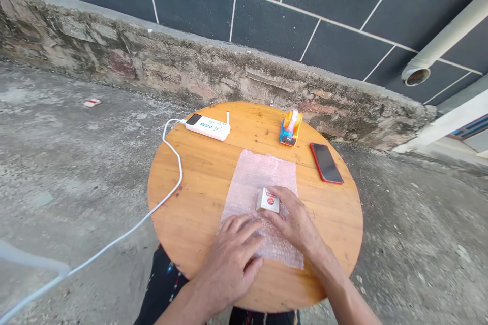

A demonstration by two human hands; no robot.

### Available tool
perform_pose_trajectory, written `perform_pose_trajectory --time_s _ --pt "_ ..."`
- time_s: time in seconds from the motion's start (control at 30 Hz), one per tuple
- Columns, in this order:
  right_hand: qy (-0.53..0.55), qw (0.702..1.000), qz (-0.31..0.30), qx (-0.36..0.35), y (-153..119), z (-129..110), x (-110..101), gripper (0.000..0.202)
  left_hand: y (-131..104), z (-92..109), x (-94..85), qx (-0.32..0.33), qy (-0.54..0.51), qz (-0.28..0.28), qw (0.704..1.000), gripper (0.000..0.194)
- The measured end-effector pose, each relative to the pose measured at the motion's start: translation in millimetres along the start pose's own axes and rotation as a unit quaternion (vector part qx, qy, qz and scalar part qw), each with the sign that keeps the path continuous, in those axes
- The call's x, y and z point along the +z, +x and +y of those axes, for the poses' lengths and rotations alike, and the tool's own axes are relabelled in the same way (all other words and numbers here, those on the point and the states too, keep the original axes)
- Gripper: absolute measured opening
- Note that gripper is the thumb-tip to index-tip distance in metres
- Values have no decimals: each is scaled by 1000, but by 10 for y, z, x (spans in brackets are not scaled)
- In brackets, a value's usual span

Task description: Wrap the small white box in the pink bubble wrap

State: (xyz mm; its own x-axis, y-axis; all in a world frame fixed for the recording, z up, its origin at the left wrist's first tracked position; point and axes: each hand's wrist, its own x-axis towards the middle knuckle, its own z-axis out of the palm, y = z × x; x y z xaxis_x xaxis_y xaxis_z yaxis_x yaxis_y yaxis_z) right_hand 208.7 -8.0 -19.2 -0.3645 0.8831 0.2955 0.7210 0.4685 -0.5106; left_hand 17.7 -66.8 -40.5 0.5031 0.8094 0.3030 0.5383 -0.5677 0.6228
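A sheet of pinkish bubble wrap (263, 170) lies flat on the round wooden table (183, 223). On the middle of the sheet sits a small white box (268, 200) with red print on top. My right hand (295, 218) grips this box from its right side, thumb at the near edge and fingers at the far one. To the left and nearer me, my left hand (234, 256) rests palm down over the sheet's lower left part, fingers spread, holding nothing. It does not touch the box.
A white power bank (208, 127) with a white cable stands at the table's back left. An orange and blue tape dispenser (291, 128) is at the back, and a red-edged phone (327, 163) at the right. Behind runs a stone wall base (171, 68).
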Motion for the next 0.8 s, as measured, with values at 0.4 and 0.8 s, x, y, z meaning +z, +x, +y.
perform_pose_trajectory --time_s 0.4,0.8 --pt "-10 1000 17 -11 -336 -66 -273 27 -71 15 -22 30 -29 90 995 26" --pt "-162 983 14 -84 -795 -326 23 21 -253 -81 -49 11 96 125 987 36"
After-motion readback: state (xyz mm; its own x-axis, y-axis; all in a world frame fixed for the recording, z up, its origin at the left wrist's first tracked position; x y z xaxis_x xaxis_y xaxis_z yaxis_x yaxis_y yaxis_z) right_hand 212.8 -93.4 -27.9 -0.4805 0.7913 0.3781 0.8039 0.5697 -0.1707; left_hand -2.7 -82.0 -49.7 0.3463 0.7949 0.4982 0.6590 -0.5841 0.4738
